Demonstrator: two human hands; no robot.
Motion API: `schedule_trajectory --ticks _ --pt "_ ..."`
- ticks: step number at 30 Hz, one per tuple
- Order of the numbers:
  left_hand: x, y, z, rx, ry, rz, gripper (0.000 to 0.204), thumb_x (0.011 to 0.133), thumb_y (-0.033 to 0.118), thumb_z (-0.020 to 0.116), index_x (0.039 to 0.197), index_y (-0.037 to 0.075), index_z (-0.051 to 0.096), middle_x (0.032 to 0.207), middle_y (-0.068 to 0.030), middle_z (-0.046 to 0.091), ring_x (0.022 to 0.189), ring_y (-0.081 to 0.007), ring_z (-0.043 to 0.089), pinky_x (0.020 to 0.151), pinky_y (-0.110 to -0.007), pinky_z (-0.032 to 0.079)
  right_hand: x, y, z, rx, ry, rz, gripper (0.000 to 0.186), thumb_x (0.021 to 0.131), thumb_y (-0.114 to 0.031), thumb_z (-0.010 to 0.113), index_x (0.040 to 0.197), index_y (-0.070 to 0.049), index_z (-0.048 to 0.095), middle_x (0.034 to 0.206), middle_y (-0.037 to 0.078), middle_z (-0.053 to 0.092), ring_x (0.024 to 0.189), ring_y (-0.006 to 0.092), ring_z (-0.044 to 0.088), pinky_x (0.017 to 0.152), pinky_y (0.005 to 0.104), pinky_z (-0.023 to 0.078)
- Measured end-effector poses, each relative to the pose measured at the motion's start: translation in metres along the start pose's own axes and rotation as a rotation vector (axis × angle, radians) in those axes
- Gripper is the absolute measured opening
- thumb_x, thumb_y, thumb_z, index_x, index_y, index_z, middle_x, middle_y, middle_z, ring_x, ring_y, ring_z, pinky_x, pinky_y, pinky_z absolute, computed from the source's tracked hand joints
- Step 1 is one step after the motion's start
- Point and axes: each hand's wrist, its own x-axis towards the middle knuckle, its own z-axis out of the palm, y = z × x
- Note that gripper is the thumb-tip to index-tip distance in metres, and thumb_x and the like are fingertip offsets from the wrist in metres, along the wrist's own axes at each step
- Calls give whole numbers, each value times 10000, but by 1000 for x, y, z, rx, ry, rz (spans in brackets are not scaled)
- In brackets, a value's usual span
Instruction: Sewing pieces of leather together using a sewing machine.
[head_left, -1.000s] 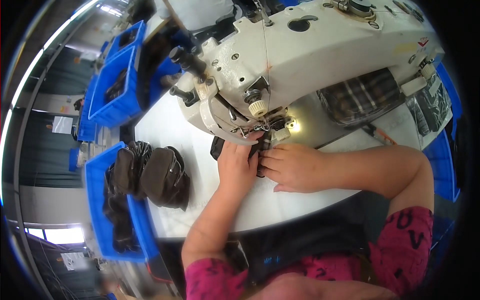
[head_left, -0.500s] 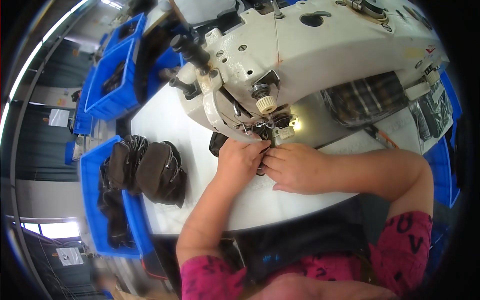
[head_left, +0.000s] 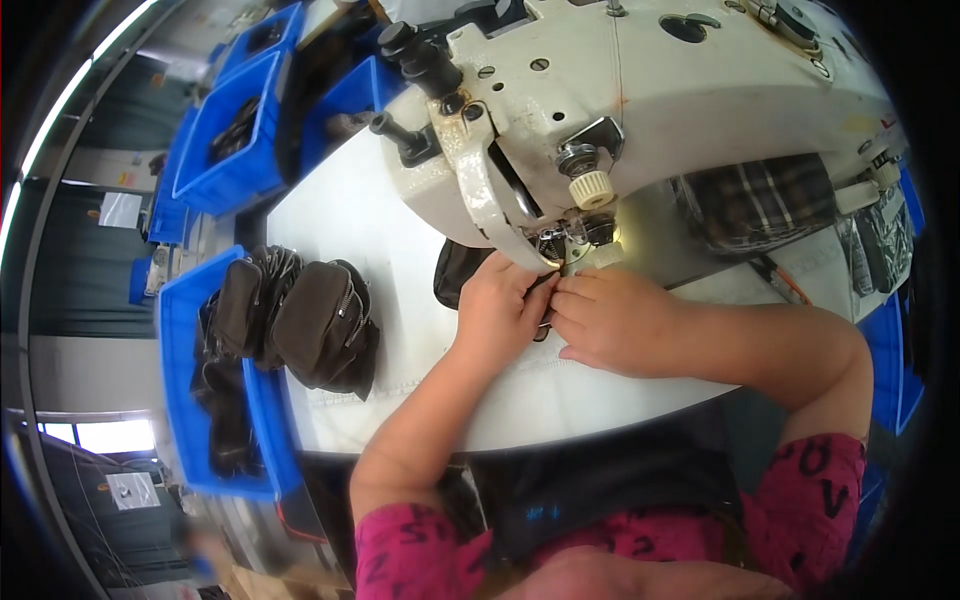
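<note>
Dark brown, the fabric piece (head_left: 457, 272) lies on the white surface (head_left: 560, 410) beneath the hands, one end poking out left of the left hand (head_left: 497, 310) and a small dark bit showing between the two on the near side. I read the left hand as closed on it, thumb and fingers drawn together; the fingers of the right hand (head_left: 615, 322) curl in against the left thumb, but their tips are covered, so I cannot tell whether they pinch the piece too. Just beyond the fingertips is the needle end of the white sewing machine (head_left: 700, 110), its arm running off to the right. My judgement is that the step in hand is guiding an edge under the needle; from here I think the next move calls for an even, flat feed, fingers clear of the needle. Beyond the right hand, farther right, a plaid piece (head_left: 760, 205) lies under the arm, with an orange-handled tool (head_left: 788, 285) nearer that hand and clear plastic packaging (head_left: 880, 250) past it. Well left of the left hand, brown zipped pouches (head_left: 318, 325) are heaped beside and over a blue bin (head_left: 262, 420).
</note>
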Motion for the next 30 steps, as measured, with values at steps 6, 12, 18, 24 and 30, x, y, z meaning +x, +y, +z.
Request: schedule_trajectory --ticks 6,12,18,24,30 --pt "-2 3 -3 123 20 81 227 796 9 772 1019 46 759 851 -90 647 790 -292 647 676 -383 517 1 0 -1 28 30 15 264 851 -313 759 888 -58 705 910 64 639 950 241 618 841 366 509" --pt "4 11 -17 344 20 254 295 726 5 790 1010 82 777 873 -66 661 813 -273 656 722 -385 539 0 -1 -3 29 49 27 263 834 -299 766 891 -50 704 925 68 640 963 250 626 840 372 513" --pt "-7 -3 -9 119 -34 142 248 786 -14 763 1029 36 768 1003 -77 728 908 -285 714 777 -363 576 -1 -2 -5 11 43 15 237 831 -269 746 870 -38 708 892 79 650 925 255 635 816 370 518" --pt "-14 17 6 160 -7 46 241 831 21 768 1070 48 778 1017 -75 725 881 -274 722 757 -353 591 -6 -13 -10 -149 -17 -22 203 795 -189 661 866 -8 715 862 126 679 868 272 645 729 347 503" --pt "-15 11 2 168 -8 69 214 809 17 793 1019 51 774 999 -60 716 855 -270 715 729 -348 587 -9 -20 -11 -215 -55 -89 298 803 -227 675 937 35 728 975 190 708 955 306 662 777 365 516"
